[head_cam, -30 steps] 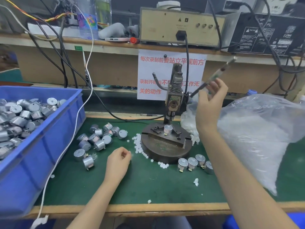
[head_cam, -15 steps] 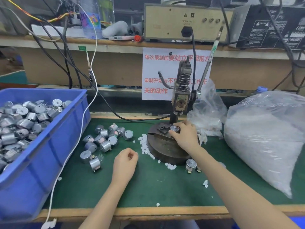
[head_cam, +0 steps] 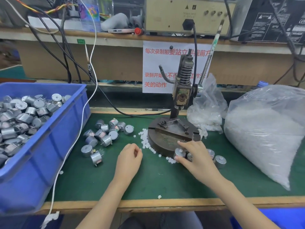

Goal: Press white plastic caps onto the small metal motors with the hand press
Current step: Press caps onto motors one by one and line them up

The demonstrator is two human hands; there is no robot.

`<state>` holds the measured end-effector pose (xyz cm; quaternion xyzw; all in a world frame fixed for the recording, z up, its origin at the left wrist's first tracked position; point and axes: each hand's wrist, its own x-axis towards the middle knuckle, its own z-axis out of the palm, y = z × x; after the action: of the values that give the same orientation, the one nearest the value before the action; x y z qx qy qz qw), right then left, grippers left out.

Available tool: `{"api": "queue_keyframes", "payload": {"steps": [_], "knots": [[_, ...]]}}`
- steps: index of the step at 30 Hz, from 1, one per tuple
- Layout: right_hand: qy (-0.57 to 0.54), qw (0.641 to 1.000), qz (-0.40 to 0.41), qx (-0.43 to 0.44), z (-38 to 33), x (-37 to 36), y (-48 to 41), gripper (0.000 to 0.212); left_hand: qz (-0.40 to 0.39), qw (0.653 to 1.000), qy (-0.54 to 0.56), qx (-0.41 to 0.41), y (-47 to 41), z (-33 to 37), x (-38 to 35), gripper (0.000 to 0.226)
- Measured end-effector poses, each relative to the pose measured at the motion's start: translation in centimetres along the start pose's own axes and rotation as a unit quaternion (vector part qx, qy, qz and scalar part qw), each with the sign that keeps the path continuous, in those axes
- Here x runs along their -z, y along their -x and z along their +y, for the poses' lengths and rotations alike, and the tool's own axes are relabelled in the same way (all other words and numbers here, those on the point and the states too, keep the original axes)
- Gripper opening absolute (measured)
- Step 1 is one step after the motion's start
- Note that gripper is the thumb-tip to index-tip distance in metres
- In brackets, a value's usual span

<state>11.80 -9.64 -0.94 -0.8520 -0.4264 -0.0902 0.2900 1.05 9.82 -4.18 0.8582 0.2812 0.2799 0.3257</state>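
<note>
our right hand [head_cam: 196, 156] pinches a small silver white-capped motor [head_cam: 179, 152]; our left hand [head_cam: 129, 157] curls, holding we cannot tell what.

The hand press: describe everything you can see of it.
The hand press is worn, dark metal, standing upright on the green mat. A round, heavy base carries a slotted block with small clamps; no motor sits there. A post rises at the back to a boxy head topped by a coiled spring. Its long lever points up, unheld. Loose white caps ring the base's left rim; the right hand, gripping a motor, overlaps its front edge.
</note>
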Motion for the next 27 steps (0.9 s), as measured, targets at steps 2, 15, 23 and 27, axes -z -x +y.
{"api": "queue_keyframes", "payload": {"steps": [2, 15, 23, 27], "knots": [[0.03, 0.998, -0.034, 0.036, 0.4, -0.1, 1.0, 0.043, -0.029, 0.995, -0.081, -0.053, 0.4, 0.1, -0.3, 0.012], [0.143, 0.988, 0.024, 0.047, 0.3, 0.0, 2.4, 0.041, -0.1, 0.95, -0.214, -0.206, 0.9, 0.1, -0.9, 0.036], [-0.1, 0.962, -0.228, 0.111, -4.4, 0.0, 3.5, 0.027, -0.091, 0.953, -0.207, -0.202, 0.7, -0.2, -1.1, 0.034], [-0.101, 0.942, -0.293, 0.129, -5.5, -0.8, 3.1, 0.028, -0.077, 0.96, -0.193, -0.186, 0.9, -0.2, -1.0, 0.033]]}}
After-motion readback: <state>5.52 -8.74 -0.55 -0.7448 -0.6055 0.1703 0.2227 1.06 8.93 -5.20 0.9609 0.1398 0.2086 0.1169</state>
